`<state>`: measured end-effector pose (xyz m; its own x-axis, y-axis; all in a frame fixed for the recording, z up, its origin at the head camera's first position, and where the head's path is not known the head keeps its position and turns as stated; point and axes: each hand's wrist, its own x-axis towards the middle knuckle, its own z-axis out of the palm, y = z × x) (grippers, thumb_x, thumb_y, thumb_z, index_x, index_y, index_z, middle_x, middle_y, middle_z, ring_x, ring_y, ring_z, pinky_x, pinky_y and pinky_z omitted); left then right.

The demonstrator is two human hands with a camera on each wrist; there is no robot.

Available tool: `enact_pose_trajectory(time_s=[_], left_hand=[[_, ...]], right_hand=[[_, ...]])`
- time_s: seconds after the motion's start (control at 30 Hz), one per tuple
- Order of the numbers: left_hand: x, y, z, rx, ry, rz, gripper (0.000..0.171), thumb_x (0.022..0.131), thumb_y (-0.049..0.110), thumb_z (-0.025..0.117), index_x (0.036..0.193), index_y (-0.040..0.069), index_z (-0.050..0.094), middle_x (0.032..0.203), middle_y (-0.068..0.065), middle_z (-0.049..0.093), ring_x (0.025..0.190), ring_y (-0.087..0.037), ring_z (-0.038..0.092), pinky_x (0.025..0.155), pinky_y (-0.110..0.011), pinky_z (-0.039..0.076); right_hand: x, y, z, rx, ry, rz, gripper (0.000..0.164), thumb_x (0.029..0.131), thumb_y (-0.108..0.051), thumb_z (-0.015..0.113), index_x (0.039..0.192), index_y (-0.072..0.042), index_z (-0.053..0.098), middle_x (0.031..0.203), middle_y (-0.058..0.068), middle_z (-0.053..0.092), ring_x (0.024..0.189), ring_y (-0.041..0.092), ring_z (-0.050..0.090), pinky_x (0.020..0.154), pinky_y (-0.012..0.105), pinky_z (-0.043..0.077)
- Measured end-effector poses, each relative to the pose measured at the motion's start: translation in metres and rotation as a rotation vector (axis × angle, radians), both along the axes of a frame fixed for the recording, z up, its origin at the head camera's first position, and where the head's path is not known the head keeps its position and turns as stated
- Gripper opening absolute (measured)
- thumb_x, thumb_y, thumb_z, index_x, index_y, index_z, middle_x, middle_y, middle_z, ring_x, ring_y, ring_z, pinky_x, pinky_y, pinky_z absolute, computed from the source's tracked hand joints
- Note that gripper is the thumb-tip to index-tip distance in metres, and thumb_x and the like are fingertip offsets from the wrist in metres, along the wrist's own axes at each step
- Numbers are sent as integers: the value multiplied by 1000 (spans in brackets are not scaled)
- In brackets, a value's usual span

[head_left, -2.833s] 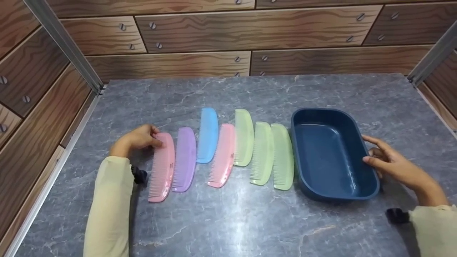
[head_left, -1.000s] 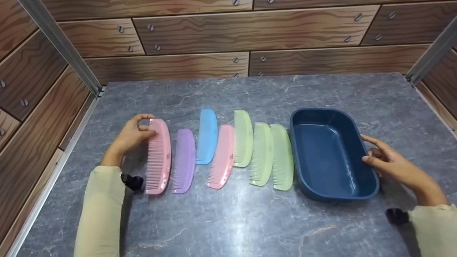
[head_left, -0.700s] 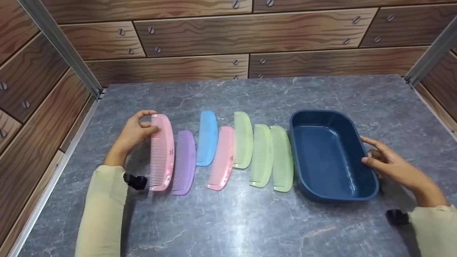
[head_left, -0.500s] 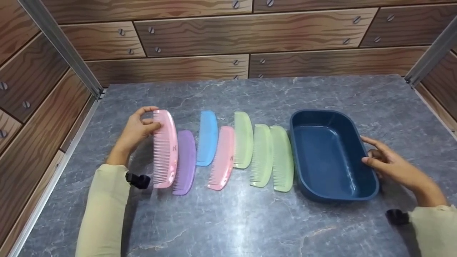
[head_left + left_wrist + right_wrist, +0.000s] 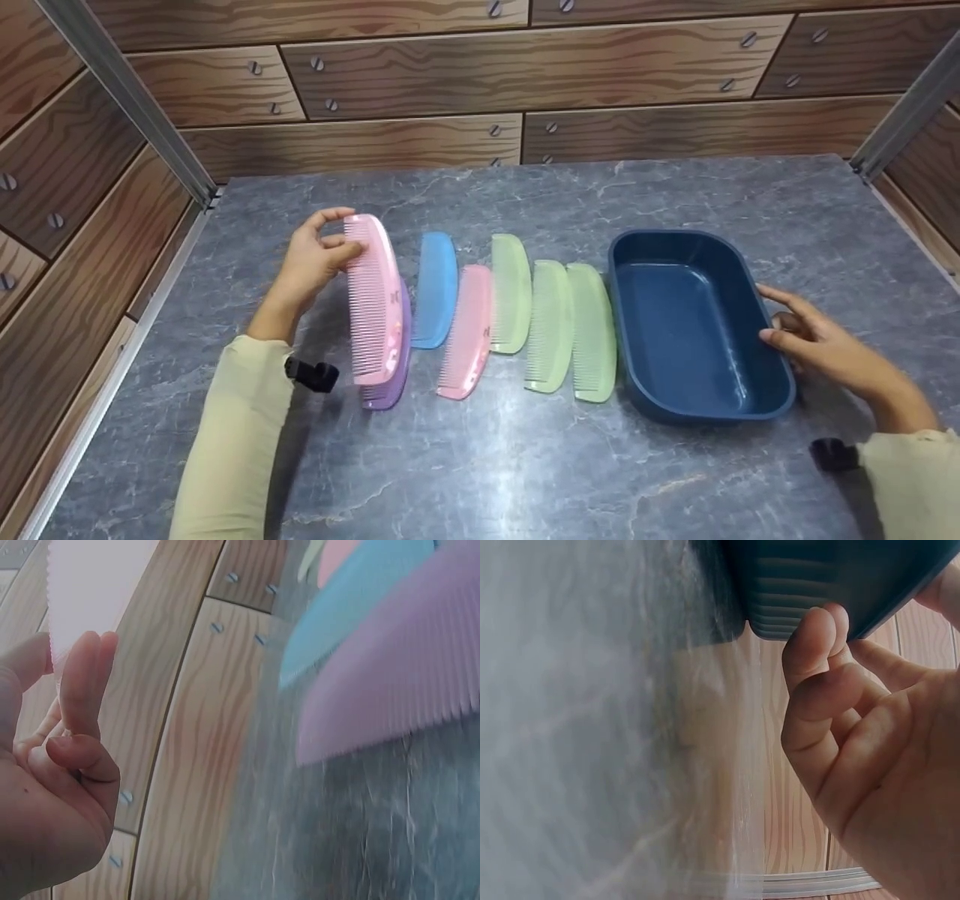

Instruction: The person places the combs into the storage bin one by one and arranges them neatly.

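My left hand (image 5: 309, 259) pinches a pink comb (image 5: 373, 307) by its upper end, thumb on the near face. That comb is held above the table and covers most of a purple comb (image 5: 397, 386); in the left wrist view the purple comb (image 5: 397, 660) lies in plain sight. My right hand (image 5: 829, 345) holds the right side of a dark blue plastic basin (image 5: 637, 375), thumb at the rim. Curled fingers (image 5: 810, 637) lie against its outer wall in the right wrist view. The basin's inside shows no objects.
Right of the purple comb lie a blue comb (image 5: 435, 289), a second pink comb (image 5: 466, 330) and three green combs (image 5: 512, 292), the last close beside the basin. The grey marbled table (image 5: 450, 465) is bounded by wood-patterned panels (image 5: 405, 75).
The left hand has lifted the pink comb off the table and carried it right and away from the body, over the purple comb. The right hand and basin have stayed put.
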<state>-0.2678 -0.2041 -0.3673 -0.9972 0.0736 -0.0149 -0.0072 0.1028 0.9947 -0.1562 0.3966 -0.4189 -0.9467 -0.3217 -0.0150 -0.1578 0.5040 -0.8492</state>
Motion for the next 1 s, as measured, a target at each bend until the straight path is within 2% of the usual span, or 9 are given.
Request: enact_pose_trajectory(time_s=[0.2,0.4,0.67,1.0], left_hand=[[-2,13,1,48,23,-15,51,83,-9,60,130,-1,42,74,8,69,63,-6,63,55,-18,49],[-4,29,4,92,45,-10,52,83,-9,61,131,-1,43,72,7,69,60,-7,62,53,-18,49],[-5,49,6,148,31,-41,53,83,-10,60,132,-1,42,71,5,69,55,-8,59,49,-18,46],[-7,74,7,178,24,-76,53,83,-9,62,132,2,44,75,3,70,54,-9,60,50,-18,46]], right_hand=[[0,0,-1,0,0,-3,59,100,-4,46,153,-16,22,76,-7,50,54,16,43,47,33,40],[-2,1,-1,-13,3,-10,59,99,-2,46,151,-22,26,74,-8,49,53,15,43,45,33,39],[-3,2,-5,-43,18,13,61,98,2,45,149,-25,27,72,-8,47,53,16,41,46,37,34],[-4,3,-3,-7,9,-7,61,99,-1,46,151,-25,26,75,-8,52,53,16,43,48,35,36]])
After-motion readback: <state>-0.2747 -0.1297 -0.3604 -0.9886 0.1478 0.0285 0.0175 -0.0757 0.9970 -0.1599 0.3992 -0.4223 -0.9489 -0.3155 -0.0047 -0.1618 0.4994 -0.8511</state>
